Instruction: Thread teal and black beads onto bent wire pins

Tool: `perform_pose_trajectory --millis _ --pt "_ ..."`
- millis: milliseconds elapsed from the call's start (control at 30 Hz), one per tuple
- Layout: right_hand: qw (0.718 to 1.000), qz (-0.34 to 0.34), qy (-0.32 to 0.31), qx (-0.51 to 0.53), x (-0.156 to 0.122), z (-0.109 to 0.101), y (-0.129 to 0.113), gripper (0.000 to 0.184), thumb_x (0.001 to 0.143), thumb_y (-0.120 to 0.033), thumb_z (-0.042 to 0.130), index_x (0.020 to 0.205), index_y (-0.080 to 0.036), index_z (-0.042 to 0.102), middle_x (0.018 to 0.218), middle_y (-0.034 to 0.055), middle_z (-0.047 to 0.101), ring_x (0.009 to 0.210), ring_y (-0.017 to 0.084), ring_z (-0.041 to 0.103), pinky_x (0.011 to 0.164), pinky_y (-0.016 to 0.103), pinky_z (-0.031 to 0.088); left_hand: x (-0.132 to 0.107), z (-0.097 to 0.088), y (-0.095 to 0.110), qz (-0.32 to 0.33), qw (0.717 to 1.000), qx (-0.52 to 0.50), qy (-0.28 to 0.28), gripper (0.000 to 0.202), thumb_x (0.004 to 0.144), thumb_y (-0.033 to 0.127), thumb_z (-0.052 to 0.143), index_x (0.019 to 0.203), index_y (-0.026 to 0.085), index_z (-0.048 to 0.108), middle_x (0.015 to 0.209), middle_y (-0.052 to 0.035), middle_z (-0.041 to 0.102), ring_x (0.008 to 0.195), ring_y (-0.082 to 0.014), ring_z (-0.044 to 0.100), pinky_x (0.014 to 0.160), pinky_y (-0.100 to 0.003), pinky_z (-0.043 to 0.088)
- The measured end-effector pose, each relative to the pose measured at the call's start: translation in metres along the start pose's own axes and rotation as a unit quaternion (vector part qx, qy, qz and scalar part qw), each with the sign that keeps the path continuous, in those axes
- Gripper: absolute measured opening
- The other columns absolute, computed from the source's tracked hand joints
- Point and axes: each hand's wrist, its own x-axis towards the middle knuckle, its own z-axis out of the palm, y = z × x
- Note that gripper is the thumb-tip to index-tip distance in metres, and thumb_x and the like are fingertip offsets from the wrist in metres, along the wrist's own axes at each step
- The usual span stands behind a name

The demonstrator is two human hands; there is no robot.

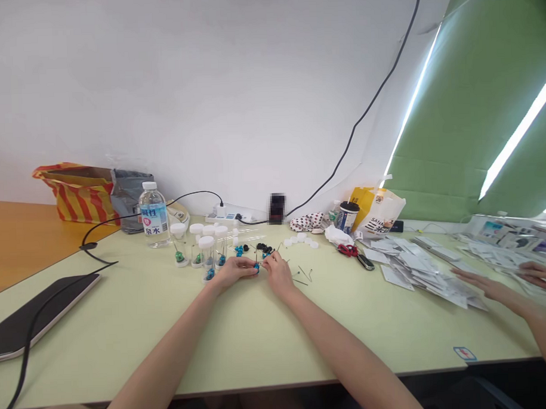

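Note:
Over the middle of the table, my left hand (234,271) pinches a small blue part (256,268) with a thin rod standing up from it. From the other side, the closed fingers of my right hand (279,273) meet it; whether they grip the same part or another tiny piece is too small to tell. Clear tubes with white caps (207,257) stand to the left, some holding green or blue pieces on thin stems. Just beyond my hands lie loose blue pieces (239,250) and black pieces (264,248). Thin metal rods (299,281) are scattered right of my right hand.
White caps (301,239) and red-handled scissors (347,250) lie farther right. A water bottle (153,217) stands left, near a black cable and a dark flat device (44,314). At right, another person's hands (491,286) are over piled white cards (418,265).

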Motion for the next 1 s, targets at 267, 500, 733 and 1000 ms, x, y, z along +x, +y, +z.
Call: perform_pose_trajectory --millis 267,500,733,1000 --pt "0.998 -0.021 0.004 -0.052 0.0005 -0.0075 -0.0053 0.021 0.087 -0.016 0.037 0.075 -0.019 0.055 0.081 0.0036 0.052 0.069 0.014 0.049 0.062 0.026 0.03 -0.0007 0.0004 0.0006 -0.004 1.0 0.001 -0.003 0.034 0.049 0.028 0.078 0.077 0.013 0.067 0.07 -0.0032 0.067 0.07 -0.0167 0.064 0.079 -0.034 0.05" --pt "0.995 -0.049 -0.031 -0.076 0.003 -0.0036 -0.0052 0.019 0.085 -0.012 0.038 0.076 -0.017 0.054 0.079 0.0069 0.054 0.074 0.018 0.05 0.066 0.029 0.032 -0.0001 0.0008 0.0009 -0.016 1.0 0.011 -0.003 0.035 0.048 0.029 0.078 0.077 0.012 0.068 0.073 -0.0052 0.069 0.068 -0.0164 0.064 0.077 -0.033 0.051" --pt "0.991 -0.068 -0.044 -0.103 0.0018 -0.0008 -0.0046 0.019 0.087 -0.014 0.035 0.081 -0.016 0.052 0.077 0.0089 0.059 0.076 0.02 0.052 0.068 0.031 0.033 0.0004 0.0006 0.0004 -0.016 1.0 0.013 -0.006 0.038 0.051 0.03 0.077 0.084 0.013 0.067 0.075 -0.0043 0.069 0.072 -0.0166 0.064 0.08 -0.032 0.05" --pt "0.992 -0.085 -0.065 -0.067 -0.0004 -0.0028 -0.0023 0.013 0.082 -0.01 0.04 0.083 -0.016 0.051 0.079 0.0076 0.06 0.079 0.019 0.053 0.068 0.028 0.034 0.0011 -0.0025 -0.0028 0.0 0.999 0.032 -0.029 0.038 0.055 0.032 0.075 0.087 0.014 0.067 0.077 -0.0048 0.069 0.071 -0.0171 0.064 0.079 -0.032 0.05"
